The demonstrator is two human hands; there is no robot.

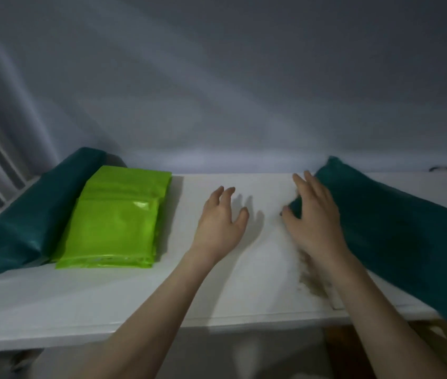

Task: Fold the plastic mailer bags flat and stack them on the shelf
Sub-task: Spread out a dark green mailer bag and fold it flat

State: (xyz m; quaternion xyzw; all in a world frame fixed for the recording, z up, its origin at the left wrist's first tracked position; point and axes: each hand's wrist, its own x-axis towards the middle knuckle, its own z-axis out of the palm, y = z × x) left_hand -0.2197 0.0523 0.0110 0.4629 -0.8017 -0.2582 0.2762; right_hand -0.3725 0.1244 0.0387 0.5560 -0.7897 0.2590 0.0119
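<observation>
A white shelf (124,302) spans the view below a pale wall. On its right end lies a long dark teal mailer bag (397,231), hanging past the front edge. Another teal bag (25,214) lies at the left end, and just beside it sits a flat stack of bright green mailer bags (115,222). The right hand (315,222) rests on the right teal bag's near end, its grip loosely curled around the edge. The left hand (221,220) hovers over bare shelf, fingers spread, holding nothing.
</observation>
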